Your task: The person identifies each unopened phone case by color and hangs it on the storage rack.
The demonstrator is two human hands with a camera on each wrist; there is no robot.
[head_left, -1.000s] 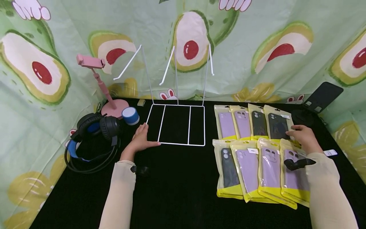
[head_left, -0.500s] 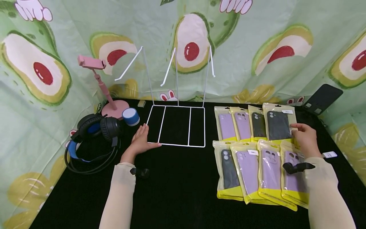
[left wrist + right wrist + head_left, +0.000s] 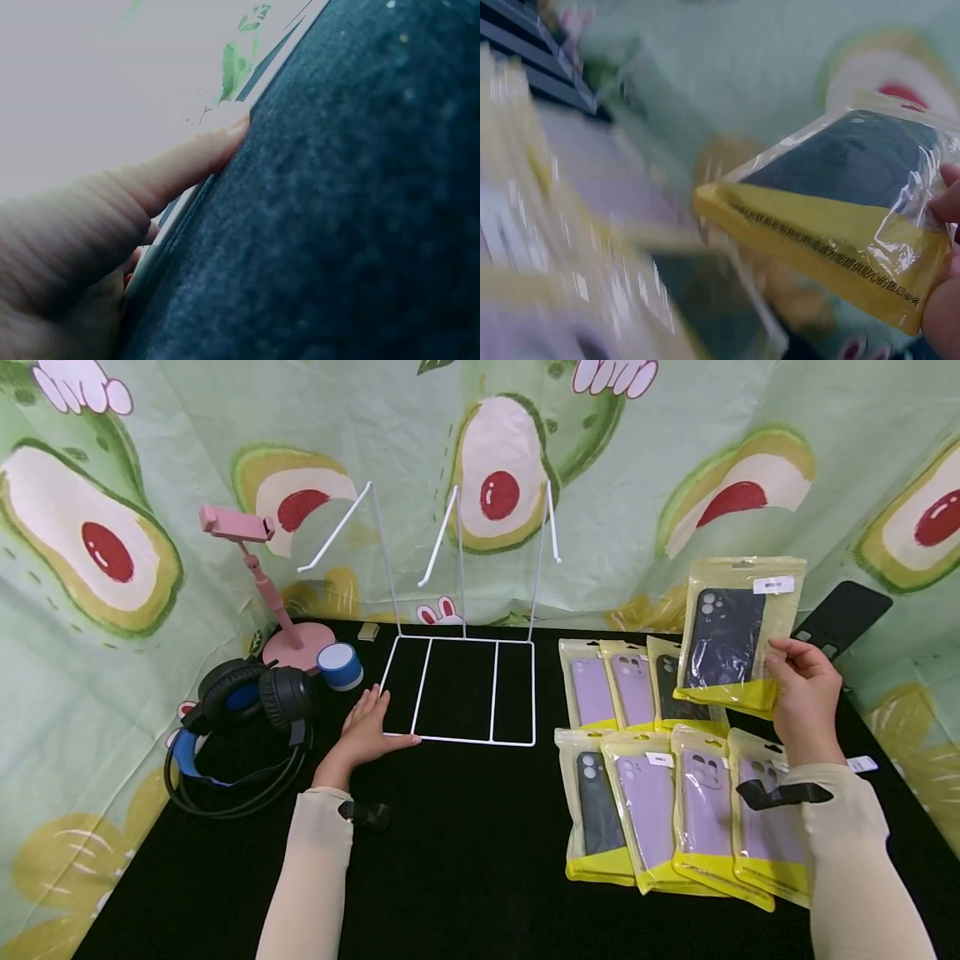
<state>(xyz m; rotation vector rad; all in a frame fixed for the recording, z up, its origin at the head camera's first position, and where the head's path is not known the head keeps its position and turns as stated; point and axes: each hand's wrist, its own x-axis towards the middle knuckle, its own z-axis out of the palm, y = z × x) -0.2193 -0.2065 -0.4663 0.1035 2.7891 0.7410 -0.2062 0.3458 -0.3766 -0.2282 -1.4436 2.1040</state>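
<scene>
My right hand (image 3: 807,702) pinches the right edge of a bagged black phone case (image 3: 725,637), raised above the others. The clear bag has a white label and a yellow bottom band, which also shows in the right wrist view on the held bag (image 3: 832,217). My left hand (image 3: 365,732) rests on the front left corner of a white wire rack (image 3: 492,693), thumb along the front bar and fingers extended over the left side. In the left wrist view the thumb (image 3: 187,161) lies against the bar. The rack's three upper hooks hold nothing.
Two rows of bagged phone cases (image 3: 648,802) lie on the black table at right. Headphones (image 3: 258,697), a blue-and-white round container (image 3: 341,666) and a pink phone stand (image 3: 296,643) sit at left. A dark phone stand (image 3: 847,614) stands at back right.
My right hand has lifted the bagged black phone case off the right end of the back row, tilting it upright. The left hand has stayed on the rack.
</scene>
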